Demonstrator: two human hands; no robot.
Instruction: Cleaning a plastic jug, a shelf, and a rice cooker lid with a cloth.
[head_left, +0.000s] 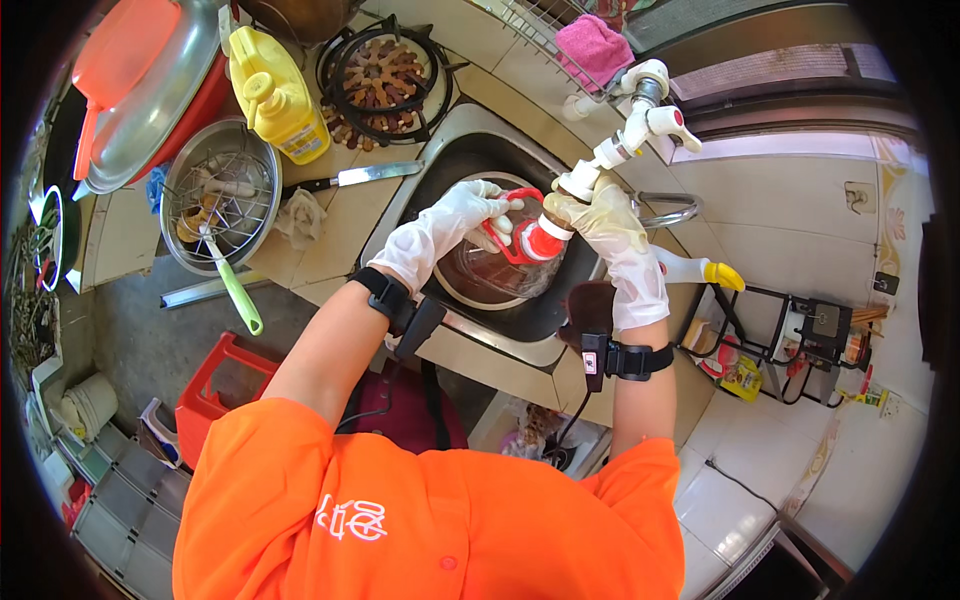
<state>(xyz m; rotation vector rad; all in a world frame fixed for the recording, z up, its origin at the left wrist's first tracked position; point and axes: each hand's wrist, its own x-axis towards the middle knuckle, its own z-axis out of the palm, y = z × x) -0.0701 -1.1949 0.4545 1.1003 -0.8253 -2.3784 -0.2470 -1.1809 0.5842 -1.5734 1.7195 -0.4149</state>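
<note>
My left hand (480, 214), in a white glove, grips a curved red plastic piece (519, 196) over the sink. Its exact kind is unclear. My right hand (600, 217), also gloved, is closed around the lower part of the white plastic faucet (579, 180). Below those fingers the faucet's white and red nozzle (543, 241) points down, close beside the red piece. Under both hands a round basin (459, 283) sits in the stainless steel sink (390, 217). Something clear, water or thin plastic, shows in the basin beneath the nozzle.
Left of the sink lie a knife (379, 173), a crumpled cloth (301, 219) and a metal pot (168, 214) with a wire rack and green-handled utensil. A yellow jug (279, 97) stands near the gas burner (382, 71). To the right are a white bottle (686, 268) and a black rack (787, 330).
</note>
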